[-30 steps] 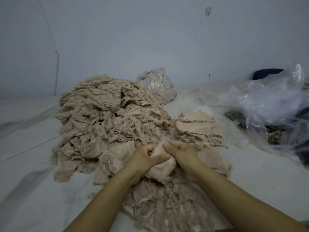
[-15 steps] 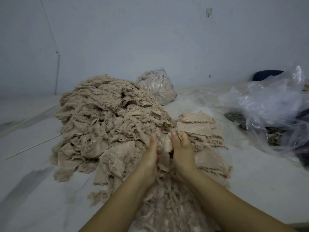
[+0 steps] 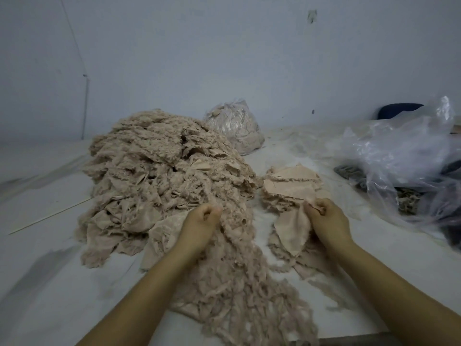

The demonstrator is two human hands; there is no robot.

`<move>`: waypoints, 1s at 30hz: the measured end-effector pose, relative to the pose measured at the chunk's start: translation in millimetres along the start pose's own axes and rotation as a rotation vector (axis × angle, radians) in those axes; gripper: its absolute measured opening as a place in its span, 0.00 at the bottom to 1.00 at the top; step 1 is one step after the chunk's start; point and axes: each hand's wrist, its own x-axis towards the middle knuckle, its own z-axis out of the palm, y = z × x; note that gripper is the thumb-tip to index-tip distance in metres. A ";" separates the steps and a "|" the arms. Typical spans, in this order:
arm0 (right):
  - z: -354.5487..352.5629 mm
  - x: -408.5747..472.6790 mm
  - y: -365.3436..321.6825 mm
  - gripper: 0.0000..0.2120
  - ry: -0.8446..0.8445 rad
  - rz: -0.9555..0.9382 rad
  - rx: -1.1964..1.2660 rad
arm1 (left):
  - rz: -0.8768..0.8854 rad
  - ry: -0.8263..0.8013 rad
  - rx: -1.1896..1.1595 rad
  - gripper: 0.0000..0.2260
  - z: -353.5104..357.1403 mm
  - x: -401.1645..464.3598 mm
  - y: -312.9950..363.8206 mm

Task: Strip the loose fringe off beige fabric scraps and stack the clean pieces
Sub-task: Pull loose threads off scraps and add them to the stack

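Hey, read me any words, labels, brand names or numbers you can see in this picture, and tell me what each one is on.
None: no text can be read anywhere.
The clear plastic bag stuffed with beige threads shows no label.
The crumpled clear plastic sheeting shows no print.
The dark marks on the pale grey wall are stains, not letters.

No readable text, labels, brands or numbers anywhere in view.
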 end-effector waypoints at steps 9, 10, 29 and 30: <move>18.3 -21.7 -11.4 0.08 -0.176 -0.278 -0.284 | 0.221 -0.648 0.520 0.16 -52.7 -10.1 -8.9; 16.0 -21.2 -12.1 0.07 -0.176 -0.271 -0.272 | 0.271 -0.541 0.446 0.11 -47.5 -13.3 -9.2; 3.6 -17.6 31.4 0.10 -0.254 -0.342 -0.459 | 0.296 -0.621 0.472 0.06 34.3 -13.4 6.5; 3.0 -17.4 30.5 0.10 -0.262 -0.344 -0.462 | 0.279 -0.595 0.425 0.06 20.5 -11.2 8.1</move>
